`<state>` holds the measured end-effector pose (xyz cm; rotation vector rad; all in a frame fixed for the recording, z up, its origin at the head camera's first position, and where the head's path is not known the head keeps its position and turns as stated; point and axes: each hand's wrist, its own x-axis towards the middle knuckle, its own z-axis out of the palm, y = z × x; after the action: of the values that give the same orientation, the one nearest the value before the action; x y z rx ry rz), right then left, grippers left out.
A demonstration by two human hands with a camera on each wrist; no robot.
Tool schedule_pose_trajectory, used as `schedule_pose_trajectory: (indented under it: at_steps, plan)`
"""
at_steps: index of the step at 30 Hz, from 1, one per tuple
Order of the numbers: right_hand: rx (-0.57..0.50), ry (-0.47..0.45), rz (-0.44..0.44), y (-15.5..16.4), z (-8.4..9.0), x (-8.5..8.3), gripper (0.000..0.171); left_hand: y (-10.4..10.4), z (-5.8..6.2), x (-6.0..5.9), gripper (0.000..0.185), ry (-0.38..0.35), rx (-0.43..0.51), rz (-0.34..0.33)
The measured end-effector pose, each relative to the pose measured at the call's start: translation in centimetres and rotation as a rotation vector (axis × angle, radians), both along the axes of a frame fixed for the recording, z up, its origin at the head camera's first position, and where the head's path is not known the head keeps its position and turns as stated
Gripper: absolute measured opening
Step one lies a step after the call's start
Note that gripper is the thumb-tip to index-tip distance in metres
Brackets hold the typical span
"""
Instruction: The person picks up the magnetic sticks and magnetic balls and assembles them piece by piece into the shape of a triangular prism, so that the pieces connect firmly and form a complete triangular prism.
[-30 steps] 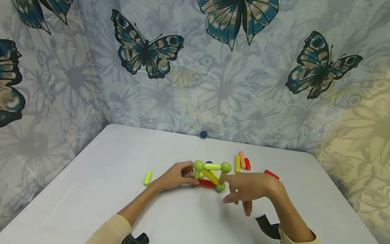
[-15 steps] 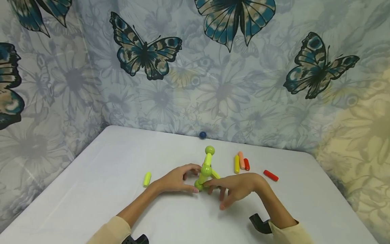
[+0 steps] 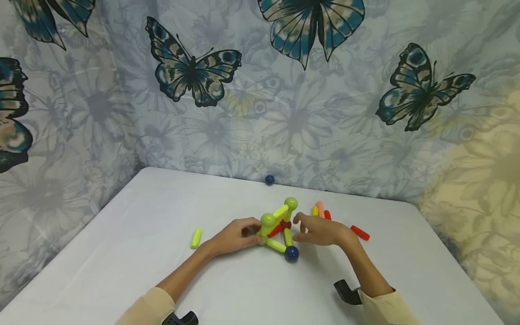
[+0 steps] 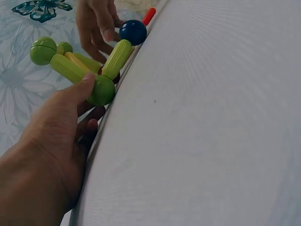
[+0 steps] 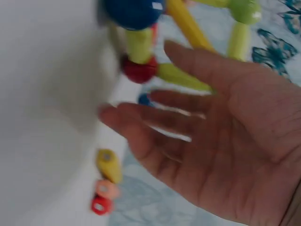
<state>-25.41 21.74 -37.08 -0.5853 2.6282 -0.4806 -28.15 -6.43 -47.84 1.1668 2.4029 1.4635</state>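
A toy frame of lime and yellow rods (image 3: 276,245) joined by green balls (image 3: 268,220) stands mid-table, with a dark blue ball (image 3: 291,253) at its near corner and a red rod inside. My left hand (image 3: 253,235) holds its left corner; in the left wrist view the thumb presses a green ball (image 4: 101,90) with the fingers curled under it. My right hand (image 3: 301,228) hovers open just right of the frame. In the right wrist view its fingers (image 5: 155,106) spread, blurred, beside the blue ball (image 5: 134,12) and a red ball (image 5: 138,69).
Loose rods lie on the white table (image 3: 134,234): a lime one (image 3: 196,238) at left, yellow (image 3: 314,210), peach (image 3: 320,207) and red (image 3: 327,215) behind my right hand, another red (image 3: 359,232) further right. A small blue ball (image 3: 269,179) rests against the butterfly-cloth wall.
The frame has been turned over, so the blue ball is now at the near corner. My right hand left its front and moved up to its right side, open.
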Motion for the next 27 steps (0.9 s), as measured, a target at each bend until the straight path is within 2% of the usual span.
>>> schedule_pose_trajectory:
  at_steps: [2, 4, 7, 10, 17, 20, 23, 25, 27]
  plan:
    - [-0.072, 0.060, -0.025, -0.1, -1.4, -1.0, 0.052, -0.1, -0.1, 0.1, 0.036, -0.005, -0.010, 0.016]
    - [-0.148, 0.091, -0.048, -0.3, -2.6, -1.7, 0.049, -0.1, -0.3, 0.2, 0.038, -0.008, -0.018, 0.033]
    - [-0.250, 0.068, -0.089, -0.3, -3.5, -2.3, 0.036, 0.0, -0.4, 0.2, 0.037, -0.011, -0.015, 0.052]
    - [-0.278, 0.018, -0.124, 0.0, -3.3, -2.5, 0.027, 0.2, -0.2, 0.1, 0.031, -0.001, -0.018, 0.082]
    - [-0.241, -0.046, -0.032, 2.1, -0.9, -2.7, 0.026, 0.6, 0.0, -0.1, 0.024, -0.008, -0.041, 0.150]
    - [-0.213, 0.015, -0.122, 3.8, 1.2, -2.7, 0.032, 0.7, 0.0, -0.2, 0.023, -0.014, -0.034, 0.157]
    - [-0.137, 0.107, -0.236, 5.9, 3.4, -2.8, 0.038, 0.7, 0.2, -0.3, 0.024, -0.002, -0.019, 0.160]
    - [-0.082, 0.132, -0.296, 7.2, 4.4, -2.8, 0.041, 0.7, 0.2, -0.3, 0.025, -0.001, -0.017, 0.157]
    - [-0.055, 0.109, -0.348, 8.2, 4.9, -2.7, 0.043, 0.6, 0.3, -0.2, 0.026, 0.001, -0.020, 0.148]
